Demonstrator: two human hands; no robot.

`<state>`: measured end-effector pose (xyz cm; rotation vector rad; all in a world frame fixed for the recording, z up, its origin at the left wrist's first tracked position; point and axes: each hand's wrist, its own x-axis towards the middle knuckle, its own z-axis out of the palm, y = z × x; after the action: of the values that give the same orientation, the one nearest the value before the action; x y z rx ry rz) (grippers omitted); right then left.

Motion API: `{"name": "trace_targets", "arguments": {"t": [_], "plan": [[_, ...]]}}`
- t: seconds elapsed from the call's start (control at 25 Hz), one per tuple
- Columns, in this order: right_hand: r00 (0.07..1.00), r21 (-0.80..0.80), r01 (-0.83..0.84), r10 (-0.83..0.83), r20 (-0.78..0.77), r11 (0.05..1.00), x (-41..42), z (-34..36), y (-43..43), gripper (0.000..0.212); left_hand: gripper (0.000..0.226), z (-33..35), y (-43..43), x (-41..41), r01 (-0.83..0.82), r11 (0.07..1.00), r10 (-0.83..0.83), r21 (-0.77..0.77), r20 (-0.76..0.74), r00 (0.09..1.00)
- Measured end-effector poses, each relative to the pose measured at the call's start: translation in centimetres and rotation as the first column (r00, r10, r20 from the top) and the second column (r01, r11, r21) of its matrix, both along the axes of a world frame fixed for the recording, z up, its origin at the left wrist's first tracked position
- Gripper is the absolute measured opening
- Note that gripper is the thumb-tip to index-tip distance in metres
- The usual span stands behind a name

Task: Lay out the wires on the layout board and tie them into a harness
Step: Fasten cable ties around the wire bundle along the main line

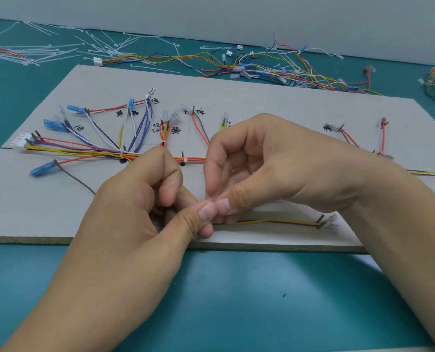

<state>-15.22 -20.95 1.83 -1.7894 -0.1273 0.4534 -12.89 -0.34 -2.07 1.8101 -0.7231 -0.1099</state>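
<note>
Teal worktop (236, 288) runs back to a pale wall (236, 16), and on it lies the grey layout board (262, 102), marked with handwritten labels and studded with small upright pegs. Wires (84, 151) in red, yellow, blue and white fan out from a white connector (20, 141) at the board's left edge and gather into one trunk, bound by a white tie (122, 154). Branches rise from the trunk to pegs further back, several ending in blue terminals (39, 170) or clear ones.

Both hands meet over the near middle of the board, thumb tips touching. The left hand (140, 204) has its fingers curled, and its thumb and forefinger pinch the end of a yellow and brown wire pair (275, 221), which runs rightward along the board's near edge to a peg (320, 219). The right hand (275, 163) is curled too, its thumb and forefinger pressed together just above that pair; whether they grasp anything I cannot tell, since the fingers hide the spot.

Behind the board, loose cable ties (59, 50) lie scattered at the left, and a tangle of spare wiring (275, 69) sprawls toward the right.
</note>
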Motion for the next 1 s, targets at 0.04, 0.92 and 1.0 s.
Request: {"name": "trace_targets", "arguments": {"t": [0.04,0.92,1.0], "plan": [[1.000,-0.001,0.002,-0.002,0.002,1.000,0.0,0.0,0.0,0.020,0.040,0.0,0.0,0.2,-0.001,1.000,0.000,0.006,0.007,1.000],[0.995,0.035,0.102,-0.103,0.002,0.994,-0.1,0.3,0.6,0.031,0.032,-0.9,0.1,-0.4,-0.117,0.991,0.113,-0.059,-0.064,0.992],[0.993,0.079,0.115,-0.115,-0.003,0.990,-0.1,0.3,0.7,0.032,0.024,-0.9,0.0,-0.4,-0.072,0.995,0.067,-0.069,-0.077,0.995]]}}
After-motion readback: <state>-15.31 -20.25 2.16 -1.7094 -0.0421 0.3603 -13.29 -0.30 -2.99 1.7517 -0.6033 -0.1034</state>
